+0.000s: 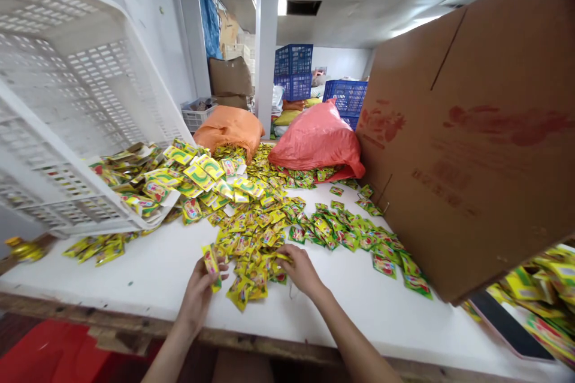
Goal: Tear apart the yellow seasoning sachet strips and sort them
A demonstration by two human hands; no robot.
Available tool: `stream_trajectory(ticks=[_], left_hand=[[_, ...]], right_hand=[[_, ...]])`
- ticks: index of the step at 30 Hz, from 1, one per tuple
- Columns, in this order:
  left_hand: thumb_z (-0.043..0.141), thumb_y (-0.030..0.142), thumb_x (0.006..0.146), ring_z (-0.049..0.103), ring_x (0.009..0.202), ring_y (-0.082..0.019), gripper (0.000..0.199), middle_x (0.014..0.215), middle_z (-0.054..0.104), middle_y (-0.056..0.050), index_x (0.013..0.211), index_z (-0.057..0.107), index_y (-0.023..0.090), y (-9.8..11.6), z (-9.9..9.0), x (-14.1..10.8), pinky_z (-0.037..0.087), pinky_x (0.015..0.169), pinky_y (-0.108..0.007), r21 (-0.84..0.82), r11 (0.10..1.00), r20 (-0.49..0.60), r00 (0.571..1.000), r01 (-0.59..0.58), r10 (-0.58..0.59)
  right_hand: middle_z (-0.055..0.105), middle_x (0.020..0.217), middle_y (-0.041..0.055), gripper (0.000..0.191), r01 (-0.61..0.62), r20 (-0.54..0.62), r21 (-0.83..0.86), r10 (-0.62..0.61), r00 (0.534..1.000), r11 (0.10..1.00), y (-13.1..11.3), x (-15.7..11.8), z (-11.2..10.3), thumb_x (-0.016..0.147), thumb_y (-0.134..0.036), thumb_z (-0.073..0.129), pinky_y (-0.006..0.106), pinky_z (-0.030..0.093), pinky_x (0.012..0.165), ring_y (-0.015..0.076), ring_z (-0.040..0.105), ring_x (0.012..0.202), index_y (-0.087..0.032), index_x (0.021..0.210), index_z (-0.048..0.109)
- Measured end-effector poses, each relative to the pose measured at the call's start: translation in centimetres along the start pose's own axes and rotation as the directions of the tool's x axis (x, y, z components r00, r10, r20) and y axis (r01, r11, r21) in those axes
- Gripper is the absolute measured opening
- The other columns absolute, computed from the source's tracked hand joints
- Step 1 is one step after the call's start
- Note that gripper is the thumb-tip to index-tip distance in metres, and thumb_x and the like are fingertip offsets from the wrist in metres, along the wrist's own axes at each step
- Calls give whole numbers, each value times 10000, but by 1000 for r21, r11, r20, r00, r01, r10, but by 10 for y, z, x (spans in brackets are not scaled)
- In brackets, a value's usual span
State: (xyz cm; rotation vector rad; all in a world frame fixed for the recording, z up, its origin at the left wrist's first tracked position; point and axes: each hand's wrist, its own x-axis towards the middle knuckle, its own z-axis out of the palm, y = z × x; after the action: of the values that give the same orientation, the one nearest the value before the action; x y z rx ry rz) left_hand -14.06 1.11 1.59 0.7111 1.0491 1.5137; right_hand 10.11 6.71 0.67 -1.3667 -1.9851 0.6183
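Observation:
My left hand (201,285) is closed around a small yellow carton (211,264) with green and red print, held upright over the table's front part. Just to the right, my right hand (302,270) reaches into a heap of yellow sachets (251,239). Its thumb and fingers pinch a yellow sachet (282,256) at the edge of that heap. Small yellow cartons (197,174), some with open flaps, spill from a tilted white plastic crate (135,59) on the left. Green-and-yellow sachets (350,233) spread over the white table (171,275) to the right.
An orange sack (231,125) and a red sack (318,137) lie open at the back, sachets at their mouths. A large cardboard box (476,131) leans on the right, beside a phone (512,326). A yellow bottle (24,249) lies far left. Blue crates (294,62) stand behind.

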Motion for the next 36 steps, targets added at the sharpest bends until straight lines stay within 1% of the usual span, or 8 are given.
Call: stream_trajectory(ticks=[5, 10, 14, 19, 22, 25, 29, 36], left_hand=[[636, 181, 593, 584, 880, -240, 395, 960, 644, -70, 987, 601, 179, -9, 27, -33, 467, 748, -339, -48, 984, 256, 954, 173, -155], [625, 243, 670, 591, 773, -211, 269, 892, 639, -83, 923, 621, 154, -21, 54, -51, 475, 684, -325, -136, 945, 324, 915, 297, -241], [671, 263, 663, 555, 610, -152, 268, 754, 613, -49, 898, 604, 152, -29, 71, -56, 458, 556, -276, -93, 947, 300, 916, 307, -267], [703, 297, 626, 544, 591, -154, 316, 734, 610, -48, 890, 598, 160, -38, 73, -57, 449, 548, -282, -37, 963, 259, 933, 266, -248], [723, 330, 598, 543, 583, -152, 356, 723, 608, -44, 889, 602, 164, -45, 66, -55, 440, 556, -283, -35, 970, 244, 943, 243, -227], [727, 360, 582, 534, 553, -146, 400, 710, 604, -41, 907, 602, 165, -51, 63, -53, 421, 537, -277, -52, 979, 248, 952, 199, -181], [705, 338, 625, 541, 588, -147, 297, 718, 610, -45, 841, 612, 156, -48, 67, -54, 426, 575, -273, 2, 979, 291, 937, 203, -195], [709, 283, 630, 546, 587, -140, 300, 719, 615, -31, 877, 590, 162, -36, 72, -55, 446, 584, -274, 6, 962, 325, 909, 275, -262]], right_hand=[[633, 786, 15, 163, -110, -55, 47, 113, 992, 993, 39, -36, -23, 803, -279, 448, 257, 417, 639, 169, 577, 702, -207, 901, 556], [582, 687, 9, 201, -218, -154, 14, 218, 964, 976, 77, -60, -61, 797, -335, 418, 238, 396, 548, 157, 530, 610, -179, 897, 497], [570, 657, 12, 195, -195, -110, -61, 187, 976, 979, 76, -31, -74, 789, -341, 459, 231, 372, 551, 150, 511, 618, -171, 718, 524], [596, 786, 26, 87, -96, 14, -166, 100, 995, 981, 49, 37, -54, 767, -237, 549, 267, 383, 695, 161, 528, 789, -159, 730, 563], [590, 789, 15, 102, -68, 110, -201, 92, 990, 977, 40, 51, -47, 769, -233, 579, 302, 400, 722, 147, 541, 770, -138, 733, 569], [604, 748, 19, 39, -62, 193, -202, 102, 976, 977, 42, 31, -51, 736, -157, 577, 271, 393, 673, 149, 550, 723, -141, 702, 590], [625, 768, 18, 121, -97, 265, -165, 139, 954, 982, 46, -25, -70, 718, -124, 543, 224, 374, 607, 146, 552, 698, -164, 804, 618], [597, 712, -8, 165, -185, 253, -119, 210, 944, 976, 35, -82, -105, 755, -142, 461, 215, 371, 572, 128, 518, 644, -179, 886, 555]])
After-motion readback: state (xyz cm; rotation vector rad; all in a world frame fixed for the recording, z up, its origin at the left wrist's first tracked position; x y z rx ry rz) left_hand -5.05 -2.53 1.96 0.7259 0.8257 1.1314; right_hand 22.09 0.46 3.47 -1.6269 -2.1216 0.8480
